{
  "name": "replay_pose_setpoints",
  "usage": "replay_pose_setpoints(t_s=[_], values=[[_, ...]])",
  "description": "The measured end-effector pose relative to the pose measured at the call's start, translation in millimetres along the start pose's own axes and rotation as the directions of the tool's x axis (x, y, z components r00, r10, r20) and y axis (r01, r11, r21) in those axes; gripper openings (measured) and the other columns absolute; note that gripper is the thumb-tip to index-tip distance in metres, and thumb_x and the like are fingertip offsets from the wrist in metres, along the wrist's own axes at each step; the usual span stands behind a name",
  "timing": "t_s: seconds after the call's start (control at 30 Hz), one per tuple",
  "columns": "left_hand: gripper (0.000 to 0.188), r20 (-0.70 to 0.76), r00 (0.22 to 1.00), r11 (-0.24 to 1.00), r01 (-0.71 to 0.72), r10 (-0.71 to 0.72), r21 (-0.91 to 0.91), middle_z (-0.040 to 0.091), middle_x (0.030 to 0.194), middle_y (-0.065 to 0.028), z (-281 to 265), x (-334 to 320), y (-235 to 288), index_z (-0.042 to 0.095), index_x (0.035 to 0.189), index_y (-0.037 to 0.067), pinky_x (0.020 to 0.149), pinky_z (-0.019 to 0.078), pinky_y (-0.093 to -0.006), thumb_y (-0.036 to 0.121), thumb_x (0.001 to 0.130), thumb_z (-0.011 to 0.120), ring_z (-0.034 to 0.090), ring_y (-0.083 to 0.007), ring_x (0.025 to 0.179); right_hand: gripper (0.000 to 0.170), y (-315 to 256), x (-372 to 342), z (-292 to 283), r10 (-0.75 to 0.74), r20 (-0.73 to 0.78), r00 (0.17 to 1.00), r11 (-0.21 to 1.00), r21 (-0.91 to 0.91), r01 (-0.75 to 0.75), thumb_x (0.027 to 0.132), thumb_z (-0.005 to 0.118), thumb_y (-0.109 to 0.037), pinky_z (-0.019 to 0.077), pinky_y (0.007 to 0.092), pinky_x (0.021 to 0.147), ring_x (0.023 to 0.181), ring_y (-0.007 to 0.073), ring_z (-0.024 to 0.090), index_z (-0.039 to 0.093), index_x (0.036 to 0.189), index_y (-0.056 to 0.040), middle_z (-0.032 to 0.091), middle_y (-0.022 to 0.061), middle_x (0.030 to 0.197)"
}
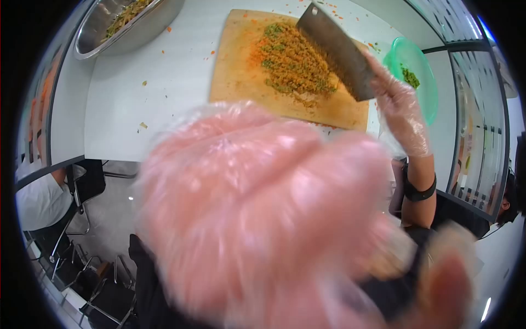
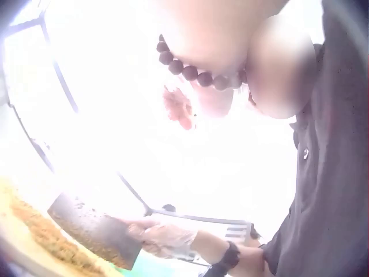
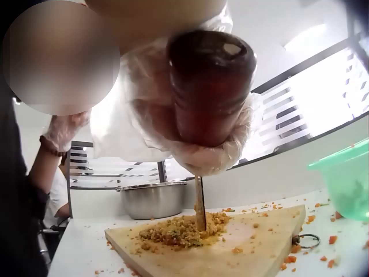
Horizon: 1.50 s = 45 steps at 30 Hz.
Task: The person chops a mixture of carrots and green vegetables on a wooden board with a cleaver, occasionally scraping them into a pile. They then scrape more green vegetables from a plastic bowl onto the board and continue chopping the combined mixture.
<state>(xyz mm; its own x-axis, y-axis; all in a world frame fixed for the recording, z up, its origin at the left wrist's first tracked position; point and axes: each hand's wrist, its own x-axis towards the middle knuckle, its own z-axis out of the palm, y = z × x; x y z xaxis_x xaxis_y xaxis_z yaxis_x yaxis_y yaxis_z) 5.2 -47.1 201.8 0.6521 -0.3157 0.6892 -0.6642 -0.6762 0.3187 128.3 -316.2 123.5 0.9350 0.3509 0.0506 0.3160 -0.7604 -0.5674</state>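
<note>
My right hand [image 1: 400, 107], in a clear plastic glove, grips a cleaver [image 1: 338, 52]. Its dark red-brown handle [image 3: 210, 86] fills the palm in the right wrist view. The blade [image 3: 200, 202] stands on edge at a heap of finely chopped orange and green food [image 1: 296, 60]. Under the heap lies a wooden cutting board [image 1: 227, 71]. Close in front of the head camera, my gloved left hand [image 1: 246, 208] is raised and blurred, away from the board. In the right wrist view this left hand [image 3: 69, 130] is up beside the head; its fingertips are hidden in the head view.
A steel bowl [image 1: 137, 33] with shredded food stands at the back left. A green plastic basin [image 1: 427, 82] with chopped greens is right of the board. Orange bits are scattered on the white table [image 1: 120, 104]. Low partitions [image 1: 476, 126] border the table.
</note>
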Motion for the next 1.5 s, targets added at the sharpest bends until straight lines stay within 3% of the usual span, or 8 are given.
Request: replay_pose_setpoints(t_s=[0.17,0.37,0.43,0.47,0.57,0.87,1.37,1.5], values=[[0.025,-0.026,0.996,0.995,-0.085,0.084,-0.042,0.068,0.084,-0.0112,1.2,-12.1,5.9,0.062,0.108,0.008,0.061,0.0502,-0.0406,0.016,0.085,0.067,0.062,-0.0292,0.065,0.043,-19.2,7.8,-6.6,-0.064,-0.081,0.995,0.998,-0.027,0.062,0.102,0.058,-0.015,0.0519,0.0348,0.077,0.068,0.0169,0.050,0.055,0.144,-0.0243,0.063,0.0270,0.093],[0.035,0.003,0.993,0.975,-0.112,0.115,-0.190,0.070,0.090,-0.0110,17.0,-21.0,-21.7,0.063,0.115,0.006,0.068,0.0529,-0.0432,0.011,0.080,0.069,0.065,-0.0329,0.072,0.044,-17.3,20.3,9.4,-0.124,-0.052,0.991,0.983,-0.146,0.116,0.099,0.058,-0.015,0.0496,0.0444,0.075,0.073,0.0438,0.054,0.054,0.143,-0.0210,0.060,0.0278,0.085],[0.039,0.060,0.997,0.972,-0.037,0.052,-0.234,0.071,0.092,-0.0109,34.1,-32.4,-43.5,0.064,0.117,0.005,0.071,0.0538,-0.0441,0.009,0.079,0.069,0.067,-0.0341,0.075,0.044,-15.7,25.4,15.3,-0.026,0.071,0.997,0.979,-0.201,0.040,0.099,0.057,-0.015,0.0492,0.0458,0.075,0.073,0.0436,0.056,0.054,0.143,-0.0204,0.060,0.0278,0.085],[0.041,0.084,0.996,0.966,-0.001,0.024,-0.259,0.071,0.093,-0.0109,44.0,-42.7,-55.9,0.064,0.118,0.005,0.072,0.0542,-0.0445,0.008,0.078,0.070,0.067,-0.0347,0.076,0.050,-20.3,24.1,9.8,-0.017,0.084,0.996,0.983,-0.180,0.032,0.099,0.058,-0.009,0.0494,0.0344,0.080,0.073,0.0255,0.054,0.050,0.147,-0.0205,0.067,0.0203,0.091],[0.050,0.358,0.862,0.911,0.407,-0.359,-0.067,0.069,0.103,-0.0109,61.6,-75.1,-77.4,0.061,0.128,0.009,0.082,0.0541,-0.0429,0.004,0.079,0.067,0.067,-0.0350,0.089,0.051,-34.6,16.5,6.1,0.018,0.050,0.999,0.979,-0.203,-0.008,0.099,0.057,-0.009,0.0495,0.0347,0.080,0.072,0.0259,0.053,0.049,0.148,-0.0217,0.066,0.0250,0.093],[0.049,-0.013,0.857,0.848,0.512,-0.515,0.135,0.056,0.133,-0.0176,86.4,-148.2,-98.5,0.058,0.135,0.007,0.100,0.0467,-0.0468,0.020,0.088,0.064,0.055,-0.0374,0.121,0.050,-29.5,3.4,25.3,0.114,0.079,0.990,0.989,-0.105,-0.106,0.100,0.056,-0.007,0.0506,0.0309,0.080,0.071,0.0230,0.053,0.051,0.147,-0.0210,0.067,0.0231,0.108],[0.051,-0.121,0.808,0.808,0.586,-0.577,0.065,0.061,0.130,-0.0171,90.6,-148.1,-100.2,0.055,0.134,0.003,0.105,0.0451,-0.0442,0.005,0.084,0.063,0.056,-0.0352,0.123,0.052,-35.5,-13.5,13.9,0.116,0.138,0.984,0.984,-0.151,-0.095,0.098,0.055,-0.003,0.0430,0.0264,0.067,0.064,0.0204,0.037,0.052,0.147,-0.0213,0.036,0.0195,0.076],[0.048,-0.169,0.823,0.829,0.556,-0.542,0.052,0.061,0.131,-0.0162,95.2,-149.5,-102.9,0.054,0.134,0.002,0.104,0.0461,-0.0426,0.007,0.087,0.066,0.058,-0.0331,0.121,0.055,-35.2,-15.8,15.0,0.052,0.042,0.998,0.995,-0.092,-0.048,0.095,0.060,-0.003,0.0512,0.0405,0.069,0.075,0.0434,0.062,0.052,0.146,-0.0223,0.061,0.0285,0.085]])
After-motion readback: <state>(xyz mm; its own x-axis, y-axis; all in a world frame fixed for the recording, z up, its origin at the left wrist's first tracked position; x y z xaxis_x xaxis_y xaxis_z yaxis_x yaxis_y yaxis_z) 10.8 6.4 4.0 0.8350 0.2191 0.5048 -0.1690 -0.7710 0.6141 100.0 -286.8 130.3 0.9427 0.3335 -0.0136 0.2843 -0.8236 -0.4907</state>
